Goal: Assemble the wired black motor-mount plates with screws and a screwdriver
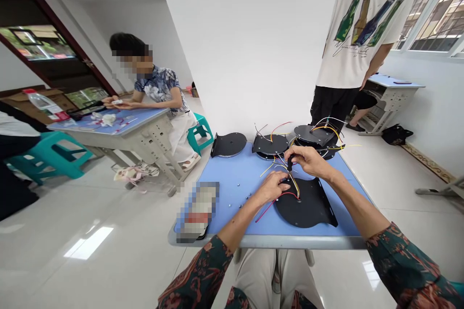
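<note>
Now: right grip [308, 160] clenches black screwdriver [289, 164]; left grip [272, 187], closure unclear, pins flat black metal plate [308, 208]. Slip would nick red wire [268, 208] beside left grip.

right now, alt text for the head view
The right hand holds a small black tool over a wired black plate on a blue table; the left hand touches the plate. More black plates lie beyond, a seated person and a standing person farther off.

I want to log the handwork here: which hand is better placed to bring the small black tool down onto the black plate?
Probably the right hand: it holds the small black tool just above the black plate. The left hand rests at the plate's edge, on the wires.
</note>
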`<state>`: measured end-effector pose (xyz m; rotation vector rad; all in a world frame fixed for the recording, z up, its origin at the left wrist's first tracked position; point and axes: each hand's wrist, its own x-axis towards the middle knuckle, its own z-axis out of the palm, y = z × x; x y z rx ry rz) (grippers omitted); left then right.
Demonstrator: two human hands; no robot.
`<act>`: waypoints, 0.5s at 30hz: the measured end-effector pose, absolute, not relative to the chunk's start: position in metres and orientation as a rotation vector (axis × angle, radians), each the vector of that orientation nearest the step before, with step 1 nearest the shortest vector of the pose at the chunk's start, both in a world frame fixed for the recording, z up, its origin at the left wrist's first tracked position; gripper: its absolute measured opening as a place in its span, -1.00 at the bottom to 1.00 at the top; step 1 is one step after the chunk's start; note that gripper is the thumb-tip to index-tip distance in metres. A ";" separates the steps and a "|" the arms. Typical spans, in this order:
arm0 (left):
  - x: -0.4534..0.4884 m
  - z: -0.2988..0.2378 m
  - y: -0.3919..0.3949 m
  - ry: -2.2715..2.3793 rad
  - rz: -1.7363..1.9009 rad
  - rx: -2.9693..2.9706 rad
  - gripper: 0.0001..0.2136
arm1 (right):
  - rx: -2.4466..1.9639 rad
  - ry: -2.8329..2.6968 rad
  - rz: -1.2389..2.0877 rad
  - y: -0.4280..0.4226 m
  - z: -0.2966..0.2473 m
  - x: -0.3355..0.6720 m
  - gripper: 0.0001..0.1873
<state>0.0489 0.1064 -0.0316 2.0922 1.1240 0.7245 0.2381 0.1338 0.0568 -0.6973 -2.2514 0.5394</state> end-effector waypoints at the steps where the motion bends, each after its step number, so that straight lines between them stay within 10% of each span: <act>1: 0.049 -0.031 0.106 1.119 0.725 2.094 -0.65 | -0.701 -2.236 0.577 0.133 0.056 0.239 -0.74; 15: 0.047 -0.030 0.105 1.073 0.762 2.112 -0.68 | -0.901 -1.859 0.352 0.116 0.028 0.228 -0.81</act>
